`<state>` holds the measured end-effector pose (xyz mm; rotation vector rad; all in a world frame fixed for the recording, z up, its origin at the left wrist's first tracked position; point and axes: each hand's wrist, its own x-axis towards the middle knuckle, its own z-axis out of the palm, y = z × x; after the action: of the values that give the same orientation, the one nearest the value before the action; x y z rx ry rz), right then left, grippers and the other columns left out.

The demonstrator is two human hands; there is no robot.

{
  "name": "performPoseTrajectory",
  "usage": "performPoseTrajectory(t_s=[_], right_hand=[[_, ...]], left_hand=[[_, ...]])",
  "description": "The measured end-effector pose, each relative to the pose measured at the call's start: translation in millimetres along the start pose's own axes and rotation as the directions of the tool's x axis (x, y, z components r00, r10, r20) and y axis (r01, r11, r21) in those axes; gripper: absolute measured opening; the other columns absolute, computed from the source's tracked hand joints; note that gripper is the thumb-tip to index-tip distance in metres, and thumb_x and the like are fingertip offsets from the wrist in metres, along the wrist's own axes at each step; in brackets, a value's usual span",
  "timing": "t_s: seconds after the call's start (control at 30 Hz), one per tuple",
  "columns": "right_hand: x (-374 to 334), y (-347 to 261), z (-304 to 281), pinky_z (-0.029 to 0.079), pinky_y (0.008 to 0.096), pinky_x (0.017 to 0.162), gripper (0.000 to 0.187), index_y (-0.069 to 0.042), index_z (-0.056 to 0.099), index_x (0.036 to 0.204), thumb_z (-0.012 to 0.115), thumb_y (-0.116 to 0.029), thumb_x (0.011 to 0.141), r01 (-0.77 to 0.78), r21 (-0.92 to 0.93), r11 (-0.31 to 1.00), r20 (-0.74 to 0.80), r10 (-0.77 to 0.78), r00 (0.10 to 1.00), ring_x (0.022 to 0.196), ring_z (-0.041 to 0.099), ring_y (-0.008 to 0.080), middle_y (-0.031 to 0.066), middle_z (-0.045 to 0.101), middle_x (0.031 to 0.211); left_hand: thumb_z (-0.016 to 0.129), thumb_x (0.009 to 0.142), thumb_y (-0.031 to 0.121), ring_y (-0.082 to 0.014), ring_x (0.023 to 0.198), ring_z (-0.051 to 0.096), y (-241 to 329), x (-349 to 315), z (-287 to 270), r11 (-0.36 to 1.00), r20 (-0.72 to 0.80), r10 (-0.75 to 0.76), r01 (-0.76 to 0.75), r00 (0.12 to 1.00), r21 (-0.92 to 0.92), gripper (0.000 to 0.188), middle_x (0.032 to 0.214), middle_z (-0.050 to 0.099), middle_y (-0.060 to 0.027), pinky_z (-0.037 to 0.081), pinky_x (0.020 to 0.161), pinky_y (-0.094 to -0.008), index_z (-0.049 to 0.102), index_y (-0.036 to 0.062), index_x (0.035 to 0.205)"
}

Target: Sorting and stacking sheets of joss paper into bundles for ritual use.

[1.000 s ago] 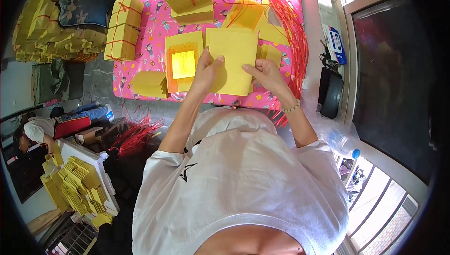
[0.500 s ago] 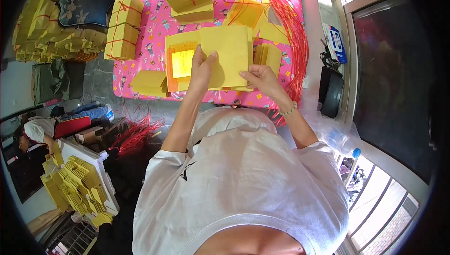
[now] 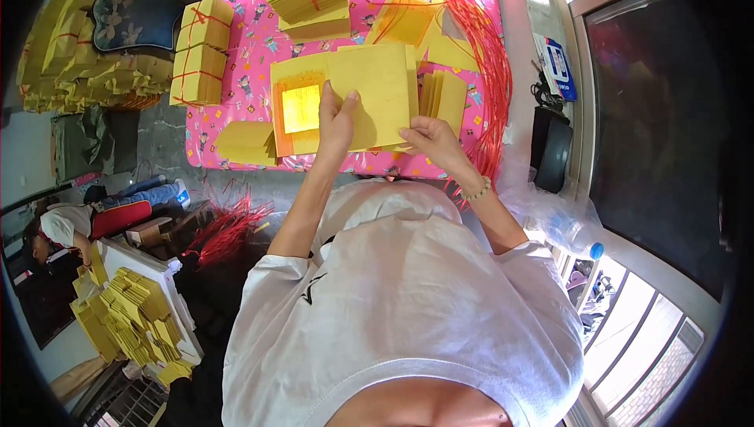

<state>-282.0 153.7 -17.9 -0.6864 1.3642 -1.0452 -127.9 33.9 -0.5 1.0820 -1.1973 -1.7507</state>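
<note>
Two hands on one stack of yellow paper sheets (image 3: 377, 93), which lies on the near edge of the pink table cover (image 3: 243, 65). Left hand (image 3: 338, 120) closed on the stack's near-left part, thumb on top; right hand (image 3: 432, 140) pinches its near-right corner. Tied yellow bundles (image 3: 200, 50) far left — red strings (image 3: 483, 42) right.

a table under a pink patterned cloth (image 3: 236, 124) carries tied yellow paper bundles (image 3: 201, 51), loose yellow sheets (image 3: 245, 144) and red strings (image 3: 485, 58).
</note>
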Motion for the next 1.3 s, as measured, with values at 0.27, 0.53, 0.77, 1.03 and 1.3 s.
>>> performPoseTrajectory(t_s=[0.27,0.53,0.77,1.03,1.3], right_hand=[[4.4,6.2,-12.9,0.046,0.0226,0.078,0.018,0.0,0.056,0.109,0.054,-0.009,0.093,0.312,0.091,0.946,-0.236,-0.284,0.929,0.087,0.058,0.0065,0.003,0.064,0.095],[-0.9,42.7,-115.1,0.047,0.0243,0.08,0.022,-0.002,0.054,0.115,0.049,-0.011,0.096,0.362,0.31,0.879,-0.579,-0.128,0.805,0.092,0.058,0.009,0.004,0.061,0.106],[24.9,136.2,-159.7,0.046,0.026,0.079,0.023,0.001,0.053,0.115,0.049,-0.011,0.096,0.12,0.156,0.98,-0.584,-0.007,0.812,0.089,0.057,0.0107,0.0049,0.061,0.104],[76.7,188.7,-149.0,0.046,0.0312,0.078,0.021,0.002,0.057,0.105,0.055,-0.013,0.091,0.047,-0.119,0.992,-0.585,-0.108,0.804,0.087,0.059,0.0154,0.0091,0.064,0.097],[90.4,195.2,-147.1,0.047,0.036,0.078,0.026,0.002,0.057,0.107,0.057,-0.017,0.089,-0.085,-0.236,0.968,-0.667,-0.098,0.738,0.088,0.063,0.0242,0.0137,0.066,0.096]], left_hand=[[0.052,0.094,0.012,-0.0123,0.102,0.054,-21.6,-10.7,19.6,0.994,0.225,0.091,-0.101,0.97,0.033,0.032,0.11,0.057,-0.0067,0.045,0.084,-0.0266,0.044,0.0019,0.123],[0.057,0.092,0.018,-0.0087,0.087,0.055,-30.3,-5.5,0.7,0.99,0.211,-0.041,0.011,0.977,0.142,0.028,0.101,0.056,-0.003,0.047,0.071,-0.0245,0.051,0.0053,0.117],[0.056,0.09,0.01,-0.0125,0.079,0.061,-59.8,-7.6,-18.5,0.893,0.19,0.08,-0.155,0.978,0.422,0.017,0.09,0.062,-0.0058,0.049,0.068,-0.0254,0.056,0.0023,0.106],[0.055,0.089,0.007,-0.013,0.076,0.062,-76.0,-2.7,-23.9,0.864,0.192,0.111,-0.19,0.975,0.466,0.013,0.086,0.064,-0.0069,0.05,0.068,-0.0251,0.058,0.0011,0.099],[0.056,0.088,0.007,-0.013,0.075,0.063,-81.9,-2.7,-26.2,0.855,0.178,0.128,-0.2,0.976,0.478,0.011,0.085,0.065,-0.0066,0.05,0.069,-0.0256,0.059,0.0022,0.098]])
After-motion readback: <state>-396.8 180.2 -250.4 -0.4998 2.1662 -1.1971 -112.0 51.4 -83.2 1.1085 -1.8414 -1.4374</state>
